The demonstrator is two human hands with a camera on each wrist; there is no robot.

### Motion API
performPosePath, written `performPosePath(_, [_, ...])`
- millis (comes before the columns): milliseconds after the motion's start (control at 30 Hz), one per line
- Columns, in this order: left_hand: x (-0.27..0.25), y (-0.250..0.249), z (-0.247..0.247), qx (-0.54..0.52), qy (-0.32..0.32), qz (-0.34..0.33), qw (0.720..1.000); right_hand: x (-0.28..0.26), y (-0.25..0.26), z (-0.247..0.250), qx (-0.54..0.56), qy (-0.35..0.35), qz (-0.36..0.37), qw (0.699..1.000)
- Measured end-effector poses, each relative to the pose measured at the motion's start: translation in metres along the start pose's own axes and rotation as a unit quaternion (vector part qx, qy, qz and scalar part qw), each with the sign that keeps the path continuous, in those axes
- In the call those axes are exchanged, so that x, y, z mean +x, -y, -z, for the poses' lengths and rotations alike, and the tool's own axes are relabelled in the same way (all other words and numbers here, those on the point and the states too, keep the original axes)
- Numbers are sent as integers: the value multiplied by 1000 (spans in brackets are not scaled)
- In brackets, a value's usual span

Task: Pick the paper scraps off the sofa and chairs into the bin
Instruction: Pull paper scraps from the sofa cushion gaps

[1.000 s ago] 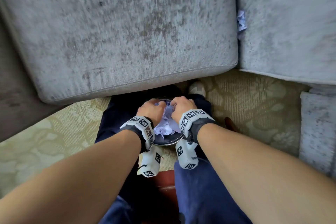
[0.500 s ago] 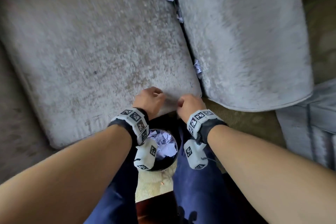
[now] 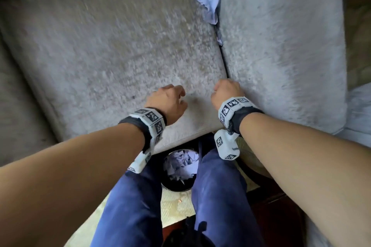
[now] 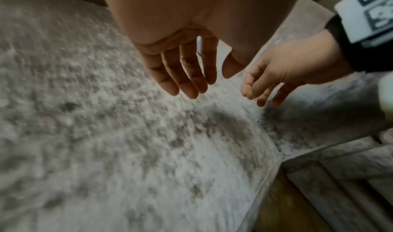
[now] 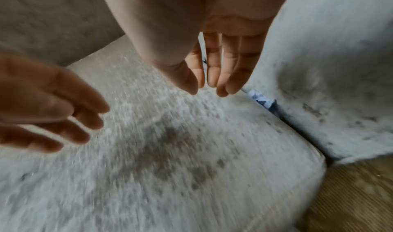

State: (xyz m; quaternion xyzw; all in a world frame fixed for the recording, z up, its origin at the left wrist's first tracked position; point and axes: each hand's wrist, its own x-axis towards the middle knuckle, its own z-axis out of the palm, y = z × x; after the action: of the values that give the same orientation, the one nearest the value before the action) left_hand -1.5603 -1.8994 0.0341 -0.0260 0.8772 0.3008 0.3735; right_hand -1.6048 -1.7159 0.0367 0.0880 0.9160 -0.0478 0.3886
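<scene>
Paper scraps are seen in three places: a large crumpled scrap (image 3: 208,5) lies at the far end of the seam between the left cushion (image 3: 112,56) and the right cushion (image 3: 281,46); a small scrap (image 3: 219,38) is wedged lower in the same seam; and more crumpled paper (image 3: 181,163) lies inside the bin (image 3: 176,187), which stands on the floor between the person's knees. Both hands are held above the near edge of the left cushion, well short of the large scrap. The left hand (image 3: 168,101) is empty, its fingers (image 4: 185,77) straight and slightly spread. The right hand (image 3: 225,91) is positioned just beside the seam, its fingers (image 5: 214,67) straight and close together, nothing held. In the right wrist view the small scrap (image 5: 260,97) is seen in the seam just beyond the right fingertips, not touched. Motion blur is noted in all views.
</scene>
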Motion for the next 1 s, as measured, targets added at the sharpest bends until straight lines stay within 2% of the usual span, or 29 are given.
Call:
performPosePath(133, [9, 8, 14, 9, -2, 0, 1000, 17, 9, 9, -8, 2, -8, 1000])
performPosePath(267, [20, 0, 9, 7, 31, -10, 999, 34, -8, 5, -42, 29, -22, 998])
performPosePath(467, [41, -15, 0, -7, 26, 39, 999, 63, -37, -14, -78, 109, -34, 990])
performPosePath(600, [56, -30, -7, -13, 34, 47, 998, 70, -58, -32, -63, 131, -22, 989])
performPosePath(767, [83, -54, -6, -31, 17, 52, 998, 84, -67, -50, -58, 94, -16, 994])
performPosePath(867, [100, -66, 1, -40, -4, 67, 997, 87, -56, -58, -38, 64, -66, 995])
performPosePath(933, [108, -72, 7, -34, -15, 70, 997, 88, -45, -58, -39, 12, -63, 997])
performPosePath(1000, [115, -77, 13, -29, -20, 65, 997, 93, -44, -57, -21, 18, -79, 996])
